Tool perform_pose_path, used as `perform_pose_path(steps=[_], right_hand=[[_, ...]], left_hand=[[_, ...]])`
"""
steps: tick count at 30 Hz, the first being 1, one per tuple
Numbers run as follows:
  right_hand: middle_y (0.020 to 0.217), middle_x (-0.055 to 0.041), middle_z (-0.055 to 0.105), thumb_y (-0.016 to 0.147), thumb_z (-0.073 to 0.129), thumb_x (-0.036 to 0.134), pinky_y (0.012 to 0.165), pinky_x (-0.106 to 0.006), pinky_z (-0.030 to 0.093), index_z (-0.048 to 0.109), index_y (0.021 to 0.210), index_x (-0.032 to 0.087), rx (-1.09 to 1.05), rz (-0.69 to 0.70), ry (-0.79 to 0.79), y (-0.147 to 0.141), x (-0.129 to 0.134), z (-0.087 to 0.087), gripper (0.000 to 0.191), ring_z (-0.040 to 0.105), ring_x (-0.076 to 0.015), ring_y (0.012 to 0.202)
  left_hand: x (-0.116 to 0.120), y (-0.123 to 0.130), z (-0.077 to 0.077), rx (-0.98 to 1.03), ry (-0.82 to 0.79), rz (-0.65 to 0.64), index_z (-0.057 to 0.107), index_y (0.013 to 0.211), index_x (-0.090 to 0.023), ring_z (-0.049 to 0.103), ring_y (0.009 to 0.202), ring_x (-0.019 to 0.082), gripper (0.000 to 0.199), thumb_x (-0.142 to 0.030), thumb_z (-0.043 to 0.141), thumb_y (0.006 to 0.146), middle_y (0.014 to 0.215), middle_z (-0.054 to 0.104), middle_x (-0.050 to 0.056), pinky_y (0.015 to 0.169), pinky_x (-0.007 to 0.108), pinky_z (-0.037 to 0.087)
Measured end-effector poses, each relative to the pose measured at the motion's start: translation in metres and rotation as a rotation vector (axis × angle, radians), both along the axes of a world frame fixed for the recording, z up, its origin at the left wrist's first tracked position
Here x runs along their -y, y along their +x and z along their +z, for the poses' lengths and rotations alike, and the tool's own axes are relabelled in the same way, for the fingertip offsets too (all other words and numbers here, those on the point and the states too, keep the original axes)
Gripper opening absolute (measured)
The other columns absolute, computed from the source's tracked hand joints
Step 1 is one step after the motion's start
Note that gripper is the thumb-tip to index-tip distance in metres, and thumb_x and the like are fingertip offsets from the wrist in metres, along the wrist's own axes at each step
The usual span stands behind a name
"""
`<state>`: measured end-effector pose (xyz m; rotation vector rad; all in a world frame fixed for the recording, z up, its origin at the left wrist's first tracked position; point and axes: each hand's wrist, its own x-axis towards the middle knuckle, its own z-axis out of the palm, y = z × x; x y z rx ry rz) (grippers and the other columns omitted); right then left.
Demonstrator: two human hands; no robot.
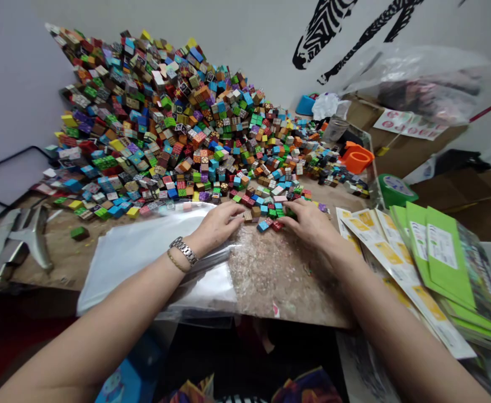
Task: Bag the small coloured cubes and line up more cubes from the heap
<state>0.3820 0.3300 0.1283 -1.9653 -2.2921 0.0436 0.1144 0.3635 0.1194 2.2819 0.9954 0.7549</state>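
Note:
My left hand (pixel 219 225), with a metal watch (pixel 184 250) and a thin bracelet on its wrist, reaches over a stack of clear plastic bags (pixel 145 252). Its fingers and thumb are apart, their tips beside a tan cube block (pixel 248 216). Opposite it, my right hand (pixel 310 223) has its thumb and fingers spread around the near edge of a small group of printed cube blocks (pixel 275 212). A red block (pixel 277 225) lies at the right thumb tip; I cannot tell whether they touch. Behind both hands rises a large heap of mixed cube blocks (pixel 178 123).
Green packets (pixel 449 252) and yellow-white printed sheets (pixel 386 246) lie at the right. An orange plastic piece (pixel 357 158) and a green round container (pixel 396 190) stand behind them. A metal tool (pixel 27 235) and a lone green block (pixel 79 233) sit at the left of the table (pixel 279 280).

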Motion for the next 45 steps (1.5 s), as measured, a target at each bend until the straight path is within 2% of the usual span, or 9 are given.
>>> perform_pose_path(steps=[5,8,12,17,22,28,36,41,45], right_hand=[[0.116,-0.015,0.063,0.098,0.047,0.053,0.084,-0.035,0.048,0.07,0.115,0.015,0.101,-0.185,-0.105,-0.026,-0.003,0.014,0.047,0.062,-0.0276,0.106],[0.122,-0.0149,0.059,0.098,0.05,0.044,0.081,-0.034,0.049,0.067,0.12,0.017,0.163,-0.23,-0.184,-0.033,-0.006,0.021,0.04,0.063,-0.0274,0.106],[0.122,-0.0146,0.059,0.097,0.046,0.028,0.083,-0.032,0.049,0.065,0.123,0.016,0.204,-0.175,-0.241,-0.032,-0.005,0.024,0.034,0.064,-0.025,0.105],[0.123,-0.0143,0.062,0.096,0.044,0.025,0.077,-0.035,0.051,0.065,0.123,0.018,0.216,-0.132,-0.156,-0.034,0.007,0.02,0.035,0.064,-0.028,0.106],[0.126,-0.0126,0.065,0.093,0.05,0.026,0.082,-0.035,0.052,0.068,0.121,0.02,0.051,-0.071,-0.037,-0.024,0.013,0.009,0.033,0.064,-0.0285,0.109],[0.105,-0.0087,0.071,0.092,0.054,0.027,0.085,-0.036,0.05,0.07,0.113,0.021,-0.158,0.044,0.108,-0.005,0.032,0.008,0.027,0.065,-0.0248,0.097],[0.122,-0.0116,0.067,0.093,0.054,0.018,0.093,-0.039,0.051,0.068,0.119,0.02,-0.136,0.264,-0.023,-0.039,0.064,0.005,0.03,0.064,-0.0264,0.108],[0.114,-0.0137,0.069,0.095,0.052,0.02,0.095,-0.045,0.05,0.067,0.119,0.018,-0.19,0.236,0.046,-0.055,0.069,-0.01,0.029,0.062,-0.0289,0.108],[0.125,-0.0134,0.065,0.093,0.056,0.021,0.101,-0.047,0.05,0.058,0.132,0.02,-0.344,0.199,0.089,-0.048,0.075,-0.017,0.039,0.06,-0.0285,0.117]], left_hand=[[-0.001,0.001,-0.002,-0.025,0.026,-0.006,0.066,0.101,-0.019,0.063,0.094,0.02,0.015,-0.022,0.053,0.093,0.1,0.069,0.005,0.085,0.036,0.05],[-0.002,0.001,-0.003,-0.022,0.025,-0.005,0.066,0.102,-0.019,0.063,0.095,0.02,0.015,-0.022,0.054,0.093,0.101,0.069,0.005,0.086,0.036,0.049],[-0.001,0.001,-0.002,-0.036,0.017,-0.009,0.066,0.102,-0.019,0.063,0.094,0.02,0.015,-0.019,0.054,0.093,0.1,0.068,0.005,0.085,0.036,0.049],[0.001,0.0,-0.001,-0.031,0.043,-0.041,0.066,0.1,-0.019,0.061,0.09,0.018,0.013,-0.018,0.054,0.093,0.096,0.067,0.004,0.082,0.034,0.048],[0.001,0.0,-0.004,-0.041,0.083,-0.063,0.065,0.1,-0.019,0.059,0.086,0.017,0.014,-0.022,0.052,0.096,0.093,0.065,0.004,0.079,0.034,0.048],[0.002,0.0,-0.005,-0.045,0.101,-0.088,0.065,0.102,-0.019,0.059,0.087,0.018,0.014,-0.021,0.052,0.096,0.094,0.065,0.004,0.08,0.034,0.047],[0.009,0.001,0.004,-0.059,0.146,-0.292,0.064,0.109,-0.019,0.061,0.097,0.019,0.018,-0.027,0.053,0.097,0.105,0.067,0.007,0.084,0.034,0.048],[0.012,0.0,0.007,-0.135,0.188,-0.403,0.065,0.109,-0.018,0.059,0.101,0.022,0.027,-0.039,0.051,0.099,0.106,0.066,0.009,0.088,0.036,0.047],[0.016,0.0,0.009,-0.182,0.239,-0.432,0.066,0.11,-0.018,0.057,0.106,0.025,0.033,-0.046,0.055,0.096,0.113,0.065,0.012,0.092,0.039,0.046]])
